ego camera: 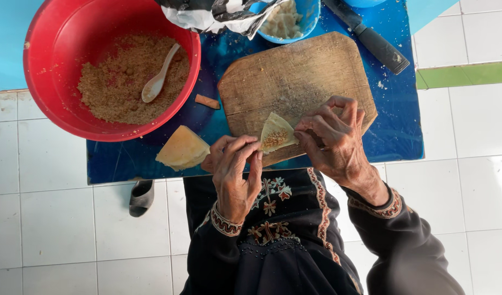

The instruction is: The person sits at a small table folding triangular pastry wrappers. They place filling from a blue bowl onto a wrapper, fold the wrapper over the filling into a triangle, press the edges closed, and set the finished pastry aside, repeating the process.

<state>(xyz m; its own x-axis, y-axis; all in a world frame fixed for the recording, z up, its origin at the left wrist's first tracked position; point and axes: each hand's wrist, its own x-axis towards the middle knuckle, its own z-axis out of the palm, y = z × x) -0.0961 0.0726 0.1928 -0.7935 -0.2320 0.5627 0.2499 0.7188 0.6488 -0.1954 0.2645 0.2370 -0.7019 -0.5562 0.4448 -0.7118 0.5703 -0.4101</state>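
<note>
Both hands pinch one thin pale dough wrapper [275, 133] with brown crumbly filling in its fold, held just over the near edge of a worn wooden cutting board [294, 76]. My left hand [234, 172] grips its left corner and my right hand [333, 139] holds its right side. A folded pale wrapper piece [182, 148] lies on the blue table [393, 125] beside my left hand.
A red bowl [54, 65] of brown crumb filling with a white spoon [158, 76] stands at the back left. A blue bowl [294, 24] of pale pieces, a crumpled bag [218, 13] and a black-handled knife [376, 43] lie behind the board. A dark sandal [141, 198] rests on the white tile floor.
</note>
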